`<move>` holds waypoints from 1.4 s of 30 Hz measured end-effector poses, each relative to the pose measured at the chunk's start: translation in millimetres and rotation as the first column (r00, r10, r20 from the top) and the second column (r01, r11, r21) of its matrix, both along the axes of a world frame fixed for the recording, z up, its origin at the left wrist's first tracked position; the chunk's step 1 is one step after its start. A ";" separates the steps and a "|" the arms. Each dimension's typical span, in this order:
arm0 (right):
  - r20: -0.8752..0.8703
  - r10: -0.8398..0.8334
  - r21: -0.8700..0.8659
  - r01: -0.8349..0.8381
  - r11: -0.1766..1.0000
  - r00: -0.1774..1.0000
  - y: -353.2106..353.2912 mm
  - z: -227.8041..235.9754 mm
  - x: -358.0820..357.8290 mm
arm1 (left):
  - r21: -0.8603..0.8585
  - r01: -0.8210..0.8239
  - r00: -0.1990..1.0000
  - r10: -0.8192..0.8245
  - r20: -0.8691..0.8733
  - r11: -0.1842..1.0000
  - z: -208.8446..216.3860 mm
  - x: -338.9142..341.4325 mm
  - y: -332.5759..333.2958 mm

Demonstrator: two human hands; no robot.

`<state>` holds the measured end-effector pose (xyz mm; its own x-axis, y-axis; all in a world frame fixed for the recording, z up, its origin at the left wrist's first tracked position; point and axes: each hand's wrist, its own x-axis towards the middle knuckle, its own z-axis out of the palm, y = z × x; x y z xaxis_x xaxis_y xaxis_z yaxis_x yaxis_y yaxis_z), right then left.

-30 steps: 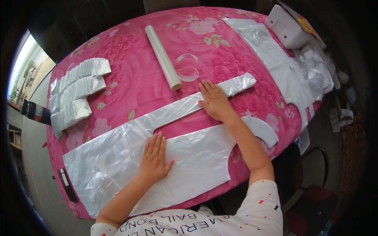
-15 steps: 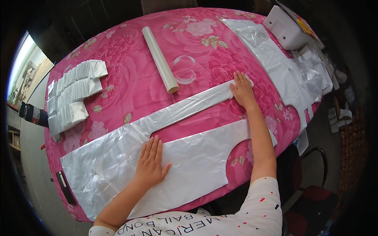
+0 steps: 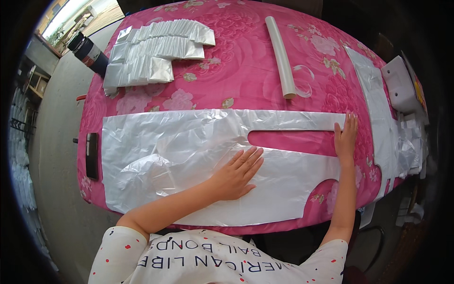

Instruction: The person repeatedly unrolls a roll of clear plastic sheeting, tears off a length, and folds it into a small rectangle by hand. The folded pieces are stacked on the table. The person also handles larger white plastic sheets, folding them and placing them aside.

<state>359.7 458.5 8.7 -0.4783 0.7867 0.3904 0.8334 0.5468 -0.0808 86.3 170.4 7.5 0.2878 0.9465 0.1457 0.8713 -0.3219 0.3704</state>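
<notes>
A thin white plastic sheet (image 3: 165,137), cut like a disposable apron with a long slot and a curved notch on its right side, lies spread over the near part of the table. My left hand (image 3: 238,174) rests flat on it, fingers stretched out, just below the slot's closed end. At the far right, my right hand (image 3: 346,136) lies with fingers extended on the end of the narrow strip above the slot. Neither hand grips anything. Some wrinkles and a raised crease show in the sheet's left half.
Rows of folded white plastic packets (image 3: 156,52) lie at the far left, near a dark bottle (image 3: 88,53). A pale roll or tube (image 3: 281,57) lies at the back. Another white plastic sheet (image 3: 371,90) and a white box (image 3: 399,85) are at right. A phone (image 3: 92,156) lies at the left edge.
The view has turned, so the table's things appear shifted and rotated. My hands stay at about the same places on the plastic sheet.
</notes>
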 end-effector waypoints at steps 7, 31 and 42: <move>-0.101 0.437 -0.231 -0.449 0.863 0.894 -168.9 28.1 -90.7 | 0.068 -0.143 0.987 0.138 0.081 0.987 24.8 -31.1 -83.2; -0.453 0.597 -0.402 -0.750 0.526 0.662 -349.3 28.3 -206.2 | -0.660 -0.390 0.495 0.751 0.438 0.642 91.6 -176.2 -155.0; -0.599 0.637 0.137 -0.721 0.679 0.486 -328.3 55.3 -221.8 | -0.472 0.138 0.706 0.248 0.664 0.871 128.1 -100.3 -127.2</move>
